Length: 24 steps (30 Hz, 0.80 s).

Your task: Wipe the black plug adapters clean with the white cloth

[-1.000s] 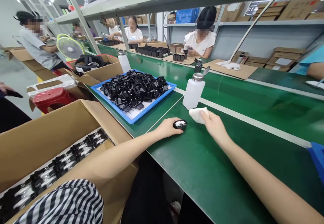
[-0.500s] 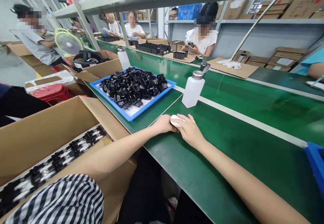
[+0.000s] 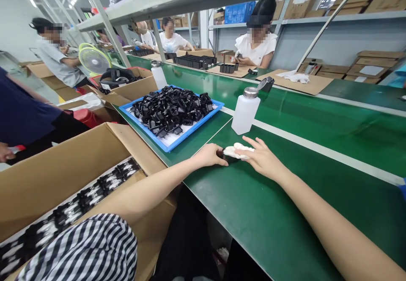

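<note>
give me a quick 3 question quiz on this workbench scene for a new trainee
1. True or false: the white plastic dispenser bottle stands upright on the green work surface with its cap flipped open.
2. What fills the shallow blue plastic tray? A) white cloths B) small black plastic plug parts C) cardboard lids
3. Fill in: the right hand presses a white ____ onto the small black part that the left hand steadies.

Key: 1 true. 2 B, the small black plastic plug parts. 3 cloth, the white wiping cloth.
</note>
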### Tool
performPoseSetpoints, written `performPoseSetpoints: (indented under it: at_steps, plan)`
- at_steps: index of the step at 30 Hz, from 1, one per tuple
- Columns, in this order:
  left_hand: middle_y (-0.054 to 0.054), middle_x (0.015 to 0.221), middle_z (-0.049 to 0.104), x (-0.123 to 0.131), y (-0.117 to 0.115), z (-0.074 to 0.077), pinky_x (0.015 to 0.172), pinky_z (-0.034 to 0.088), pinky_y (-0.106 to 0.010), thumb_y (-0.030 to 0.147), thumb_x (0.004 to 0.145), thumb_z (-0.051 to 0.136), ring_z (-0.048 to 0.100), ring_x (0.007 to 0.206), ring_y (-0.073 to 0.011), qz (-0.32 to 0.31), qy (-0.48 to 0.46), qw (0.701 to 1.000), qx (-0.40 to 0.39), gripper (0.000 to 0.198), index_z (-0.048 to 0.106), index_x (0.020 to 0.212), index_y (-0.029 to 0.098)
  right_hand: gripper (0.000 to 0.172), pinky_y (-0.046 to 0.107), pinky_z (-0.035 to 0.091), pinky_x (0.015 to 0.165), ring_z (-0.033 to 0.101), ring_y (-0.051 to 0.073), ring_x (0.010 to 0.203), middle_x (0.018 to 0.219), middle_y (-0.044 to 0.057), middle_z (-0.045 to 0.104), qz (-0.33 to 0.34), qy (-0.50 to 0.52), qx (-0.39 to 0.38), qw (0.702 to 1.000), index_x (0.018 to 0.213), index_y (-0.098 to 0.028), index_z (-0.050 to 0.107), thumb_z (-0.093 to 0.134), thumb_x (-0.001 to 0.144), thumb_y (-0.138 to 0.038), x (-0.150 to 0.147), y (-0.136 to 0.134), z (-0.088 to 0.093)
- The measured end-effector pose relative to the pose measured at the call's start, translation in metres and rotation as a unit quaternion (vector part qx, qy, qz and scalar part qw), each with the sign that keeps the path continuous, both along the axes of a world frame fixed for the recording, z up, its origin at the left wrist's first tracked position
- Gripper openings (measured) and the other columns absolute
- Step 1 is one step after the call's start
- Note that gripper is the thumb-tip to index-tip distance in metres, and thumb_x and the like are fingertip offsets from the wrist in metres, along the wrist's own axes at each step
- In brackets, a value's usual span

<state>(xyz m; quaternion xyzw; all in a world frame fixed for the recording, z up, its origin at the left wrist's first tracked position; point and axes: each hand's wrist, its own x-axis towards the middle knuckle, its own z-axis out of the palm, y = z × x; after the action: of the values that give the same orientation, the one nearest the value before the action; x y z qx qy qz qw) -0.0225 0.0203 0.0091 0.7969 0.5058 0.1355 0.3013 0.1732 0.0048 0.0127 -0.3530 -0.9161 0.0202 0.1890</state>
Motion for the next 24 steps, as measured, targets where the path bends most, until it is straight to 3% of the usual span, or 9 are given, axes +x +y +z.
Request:
performPoseSetpoints:
  at_steps: [4, 7, 9, 10, 12, 15, 17, 21, 24]
  plan:
    - [0.003, 0.057, 0.051, -0.001, 0.000, -0.001, 0.049, 0.031, -0.020, 0.042, 0.046, 0.060, 0.045, 0.055, -0.0107, 0.007, 0.002, 1.000, -0.007, 0.029, 0.058, 0.061, 0.017, 0.026, 0.048, 0.025, 0.087, 0.035, 0.024, 0.106, 0.097, 0.004, 0.056, -0.091, 0.103, -0.085, 0.987, 0.086, -0.021, 0.058, 0.035, 0.074, -0.021, 0.015, 0.008, -0.004]
    - [0.003, 0.058, 0.051, -0.001, 0.000, -0.001, 0.050, 0.031, -0.020, 0.042, 0.046, 0.060, 0.046, 0.056, -0.0109, 0.002, -0.002, 1.000, -0.009, 0.028, 0.058, 0.060, 0.018, 0.027, 0.042, 0.039, 0.076, 0.049, 0.024, 0.089, 0.089, 0.005, 0.058, -0.223, 0.247, -0.177, 0.926, 0.088, -0.018, 0.057, 0.035, 0.075, -0.028, 0.013, 0.009, -0.005]
    - [0.003, 0.058, 0.051, -0.001, 0.000, -0.001, 0.051, 0.032, -0.020, 0.042, 0.046, 0.060, 0.046, 0.056, -0.0110, 0.000, -0.003, 1.000, -0.010, 0.028, 0.059, 0.060, 0.018, 0.029, 0.039, 0.042, 0.073, 0.053, 0.022, 0.081, 0.086, 0.005, 0.059, -0.263, 0.317, -0.199, 0.889, 0.091, -0.017, 0.055, 0.035, 0.075, -0.031, 0.003, 0.005, -0.003]
    - [0.003, 0.058, 0.052, -0.001, 0.000, -0.001, 0.051, 0.032, -0.020, 0.042, 0.046, 0.060, 0.046, 0.056, -0.0111, 0.000, -0.002, 1.000, -0.009, 0.027, 0.059, 0.060, 0.018, 0.029, 0.038, 0.041, 0.074, 0.053, 0.021, 0.081, 0.088, 0.005, 0.058, -0.259, 0.335, -0.198, 0.884, 0.092, -0.017, 0.055, 0.035, 0.076, -0.030, -0.005, 0.003, -0.003]
    - [0.003, 0.057, 0.052, 0.000, 0.001, -0.001, 0.051, 0.032, -0.021, 0.042, 0.046, 0.060, 0.047, 0.056, -0.0116, 0.003, 0.004, 1.000, -0.006, 0.028, 0.058, 0.060, 0.017, 0.029, 0.036, 0.040, 0.077, 0.051, 0.020, 0.086, 0.095, 0.005, 0.056, -0.217, 0.324, -0.182, 0.903, 0.095, -0.016, 0.053, 0.034, 0.076, -0.028, -0.023, -0.004, -0.003]
    - [0.002, 0.059, 0.054, 0.001, 0.001, -0.003, 0.051, 0.034, -0.021, 0.039, 0.046, 0.061, 0.049, 0.057, -0.0128, 0.007, 0.005, 1.000, -0.004, 0.028, 0.057, 0.062, 0.016, 0.033, 0.039, 0.035, 0.083, 0.042, 0.020, 0.101, 0.107, 0.009, 0.049, -0.110, 0.190, -0.113, 0.969, 0.103, -0.015, 0.049, 0.031, 0.077, -0.017, -0.044, -0.013, -0.005]
    - [0.002, 0.062, 0.055, 0.001, 0.002, -0.004, 0.052, 0.035, -0.021, 0.035, 0.047, 0.061, 0.050, 0.059, -0.0132, 0.007, -0.003, 1.000, -0.007, 0.027, 0.057, 0.065, 0.016, 0.037, 0.044, 0.030, 0.086, 0.033, 0.021, 0.108, 0.110, 0.011, 0.047, -0.036, 0.080, -0.050, 0.995, 0.107, -0.014, 0.047, 0.029, 0.074, -0.009, -0.047, -0.015, -0.007]
    - [0.002, 0.061, 0.054, 0.001, 0.000, -0.004, 0.050, 0.034, -0.020, 0.031, 0.047, 0.060, 0.050, 0.058, -0.0126, 0.006, -0.009, 1.000, -0.012, 0.023, 0.056, 0.063, 0.015, 0.042, 0.049, 0.022, 0.089, 0.024, 0.020, 0.113, 0.105, 0.010, 0.050, 0.041, -0.028, 0.015, 0.999, 0.109, -0.017, 0.045, 0.030, 0.072, -0.003, -0.031, -0.013, -0.005]
    - [0.002, 0.057, 0.051, 0.001, -0.002, -0.001, 0.047, 0.032, -0.020, 0.035, 0.048, 0.059, 0.047, 0.054, -0.0112, 0.001, -0.008, 1.000, -0.005, 0.023, 0.054, 0.058, 0.015, 0.040, 0.048, 0.023, 0.089, 0.022, 0.020, 0.114, 0.105, 0.007, 0.051, 0.035, -0.014, -0.013, 0.999, 0.109, -0.021, 0.046, 0.031, 0.074, -0.006, -0.017, -0.009, 0.000]
